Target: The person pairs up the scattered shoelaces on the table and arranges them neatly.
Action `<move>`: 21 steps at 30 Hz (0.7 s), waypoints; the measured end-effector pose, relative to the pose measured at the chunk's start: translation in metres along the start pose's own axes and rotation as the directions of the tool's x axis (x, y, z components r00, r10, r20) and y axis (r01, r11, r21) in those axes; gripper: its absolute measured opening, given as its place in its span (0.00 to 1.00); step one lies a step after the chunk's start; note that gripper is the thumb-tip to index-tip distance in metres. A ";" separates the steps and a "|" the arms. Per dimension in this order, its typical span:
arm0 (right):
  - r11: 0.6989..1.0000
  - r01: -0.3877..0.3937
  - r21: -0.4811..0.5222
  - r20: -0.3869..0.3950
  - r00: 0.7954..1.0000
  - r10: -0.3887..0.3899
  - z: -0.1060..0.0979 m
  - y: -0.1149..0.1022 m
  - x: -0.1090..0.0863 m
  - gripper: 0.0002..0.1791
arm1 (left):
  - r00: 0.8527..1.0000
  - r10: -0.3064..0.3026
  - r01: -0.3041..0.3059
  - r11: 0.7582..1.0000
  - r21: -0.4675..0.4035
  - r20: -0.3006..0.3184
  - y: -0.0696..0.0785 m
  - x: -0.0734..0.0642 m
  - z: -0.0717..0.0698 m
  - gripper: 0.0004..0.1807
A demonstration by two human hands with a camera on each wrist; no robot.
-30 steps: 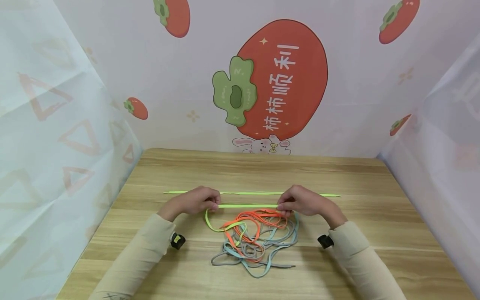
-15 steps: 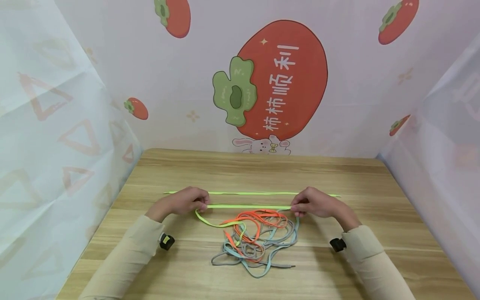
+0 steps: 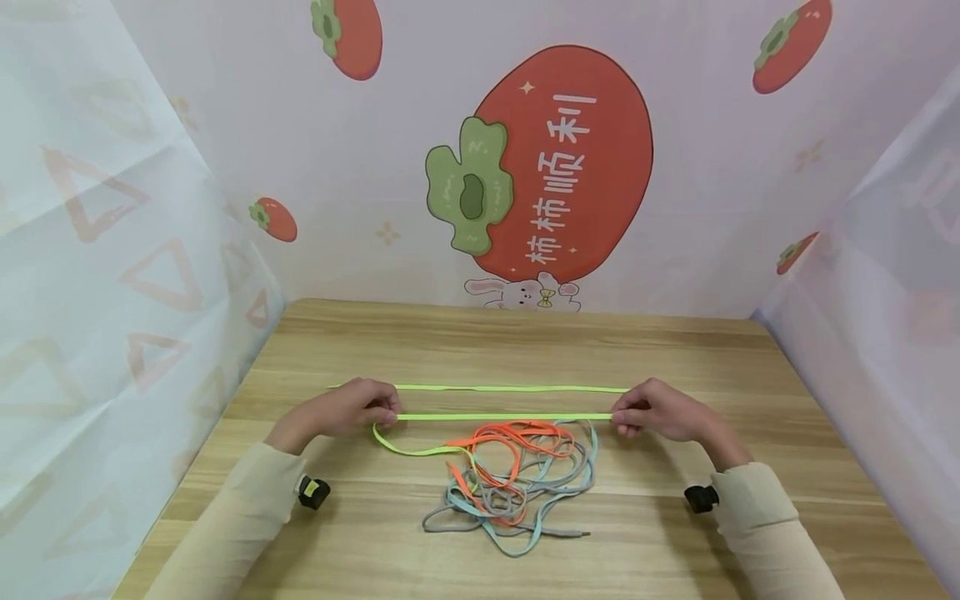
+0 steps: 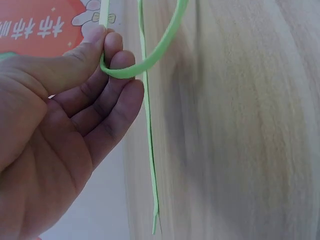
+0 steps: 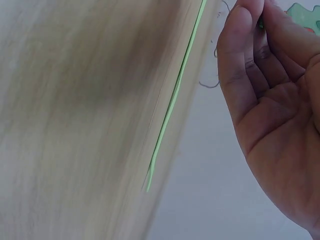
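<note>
A yellow-green shoelace [image 3: 502,417] runs taut and straight between my two hands. My left hand [image 3: 367,407] pinches it between thumb and fingers, and its loose tail [image 4: 150,61] curves out below the fingers and down to the tangled laces. At the other end my right hand [image 3: 654,408] pinches the lace at the thumb and fingertips. Behind it a second yellow-green shoelace [image 3: 495,388] lies straight across the table, its tips showing in the wrist views. Orange laces [image 3: 517,428], grey laces [image 3: 558,531] and light blue laces [image 3: 551,504] lie tangled in front.
The wooden table [image 3: 660,550] meets a white back wall [image 3: 337,150] printed with red persimmons. White sheets [image 3: 112,333] hang along the left and right sides. A small black device [image 3: 313,492] sits at each wrist.
Both hands have moved apart, left hand leftward and right hand rightward, and the stretch of yellow-green shoelace between them has grown longer. Its loose tail has been drawn leftward off the tangle.
</note>
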State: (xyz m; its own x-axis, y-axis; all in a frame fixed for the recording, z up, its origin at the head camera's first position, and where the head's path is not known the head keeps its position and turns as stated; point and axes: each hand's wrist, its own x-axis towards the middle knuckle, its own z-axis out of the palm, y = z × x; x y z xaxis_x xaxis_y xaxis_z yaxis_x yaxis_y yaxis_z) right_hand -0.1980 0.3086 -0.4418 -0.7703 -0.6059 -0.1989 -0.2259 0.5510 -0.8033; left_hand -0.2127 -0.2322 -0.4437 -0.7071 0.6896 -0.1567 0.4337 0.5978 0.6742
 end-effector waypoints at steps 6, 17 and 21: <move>1.000 -0.002 0.007 -0.024 1.000 0.003 -0.008 0.010 -0.010 0.11 | 0.999 0.020 -0.020 0.999 -0.025 -0.027 -0.011 -0.013 -0.003 0.06; 1.000 -0.021 -0.004 -0.046 0.999 0.020 -0.022 0.027 -0.023 0.12 | 0.997 -0.001 -0.004 0.998 -0.057 -0.080 -0.038 -0.034 -0.010 0.06; 0.999 -0.032 -0.017 -0.058 0.998 0.031 -0.026 0.031 -0.026 0.11 | 0.996 -0.004 -0.002 0.998 -0.060 -0.089 -0.043 -0.040 -0.013 0.06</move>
State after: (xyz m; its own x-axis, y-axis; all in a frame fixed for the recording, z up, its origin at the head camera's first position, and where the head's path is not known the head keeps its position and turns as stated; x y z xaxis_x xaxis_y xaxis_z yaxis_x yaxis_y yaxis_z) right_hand -0.2009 0.3565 -0.4472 -0.8103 -0.5542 -0.1905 -0.2114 0.5796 -0.7870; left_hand -0.2102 -0.2910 -0.4572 -0.7554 0.6484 -0.0947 0.4007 0.5714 0.7162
